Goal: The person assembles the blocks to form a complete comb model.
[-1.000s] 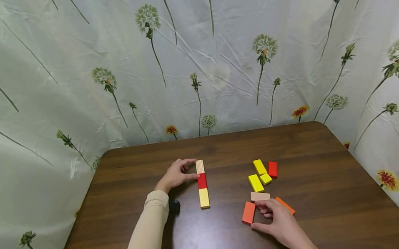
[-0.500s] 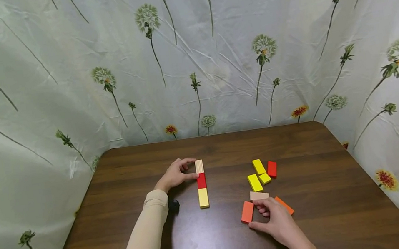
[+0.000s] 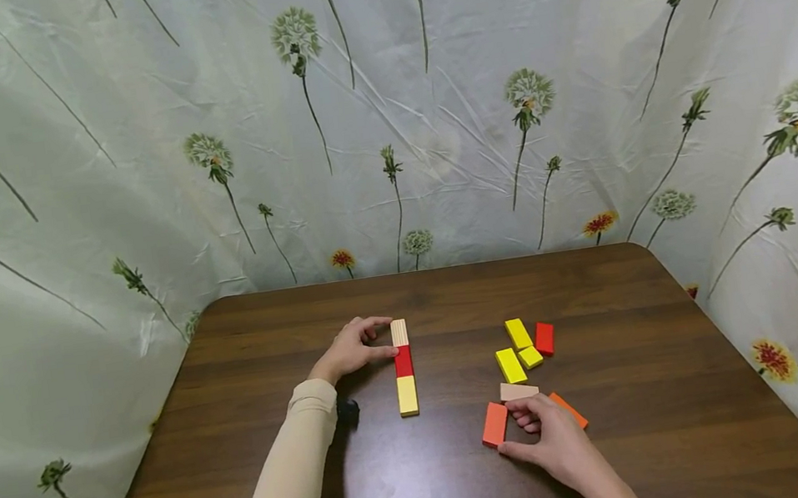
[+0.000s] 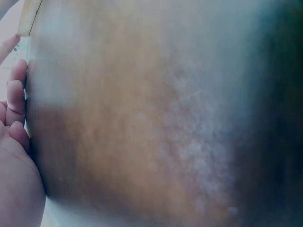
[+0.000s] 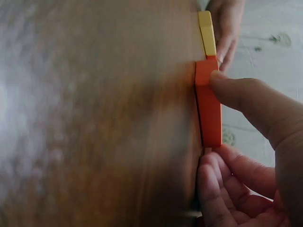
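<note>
In the head view, three blocks form a straight row: a plain wood block (image 3: 399, 333) at the far end, a red block (image 3: 403, 362) in the middle, a pale yellow block (image 3: 407, 397) nearest. My left hand (image 3: 353, 347) holds the plain wood block, index fingertip at its far end, thumb near its seam with the red one. My right hand (image 3: 554, 437) pinches a flat-lying orange block (image 3: 494, 424) by its two ends between thumb and index finger; the right wrist view shows this orange block (image 5: 209, 106) close up. The left wrist view is mostly blurred table.
Beyond my right hand lie a beige block (image 3: 519, 390), several yellow blocks (image 3: 510, 366) and a red block (image 3: 545, 339). Another orange block (image 3: 568, 410) is partly behind that hand. A dark round object (image 3: 348, 412) shows beside my left wrist. The brown table (image 3: 469, 492) meets a flowered curtain (image 3: 447, 150).
</note>
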`<action>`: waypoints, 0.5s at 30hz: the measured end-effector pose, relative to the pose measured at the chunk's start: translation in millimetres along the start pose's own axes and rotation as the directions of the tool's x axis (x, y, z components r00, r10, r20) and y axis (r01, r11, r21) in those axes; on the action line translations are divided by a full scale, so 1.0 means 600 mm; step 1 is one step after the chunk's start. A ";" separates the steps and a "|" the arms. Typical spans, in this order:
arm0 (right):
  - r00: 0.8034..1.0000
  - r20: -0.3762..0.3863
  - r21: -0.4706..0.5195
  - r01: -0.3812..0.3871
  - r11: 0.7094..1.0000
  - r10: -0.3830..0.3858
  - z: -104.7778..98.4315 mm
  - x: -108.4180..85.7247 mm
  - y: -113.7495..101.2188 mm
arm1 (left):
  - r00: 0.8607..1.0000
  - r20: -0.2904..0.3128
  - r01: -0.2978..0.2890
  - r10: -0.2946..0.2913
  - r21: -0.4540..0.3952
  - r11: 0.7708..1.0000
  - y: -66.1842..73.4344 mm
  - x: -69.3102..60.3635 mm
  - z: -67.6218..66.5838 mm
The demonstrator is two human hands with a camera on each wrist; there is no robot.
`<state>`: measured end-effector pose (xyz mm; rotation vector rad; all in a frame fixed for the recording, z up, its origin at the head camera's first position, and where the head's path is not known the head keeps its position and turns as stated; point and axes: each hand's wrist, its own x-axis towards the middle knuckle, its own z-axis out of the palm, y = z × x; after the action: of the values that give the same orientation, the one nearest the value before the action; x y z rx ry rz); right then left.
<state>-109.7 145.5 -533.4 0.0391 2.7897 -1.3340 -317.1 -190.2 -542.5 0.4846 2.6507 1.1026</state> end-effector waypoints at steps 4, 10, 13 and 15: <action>1.000 0.011 -0.041 0.021 0.999 -0.021 0.000 0.003 -0.005 | 1.000 -0.002 0.001 -0.001 0.003 1.000 0.003 -0.001 -0.001; 1.000 0.019 -0.037 0.013 0.999 -0.012 0.000 0.004 -0.007 | 1.000 0.004 0.003 -0.003 0.000 1.000 0.006 -0.003 -0.001; 1.000 0.024 -0.037 0.013 0.999 -0.013 0.000 0.004 -0.008 | 1.000 -0.002 0.004 -0.004 0.002 1.000 0.007 -0.004 0.000; 1.000 0.028 -0.051 0.013 0.999 -0.011 0.001 0.004 -0.009 | 1.000 -0.001 0.005 -0.005 0.001 1.000 0.007 -0.004 -0.001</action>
<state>-112.5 141.7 -529.8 0.0023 2.8043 -1.2551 -314.1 -188.7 -539.2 0.4780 2.6515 1.1009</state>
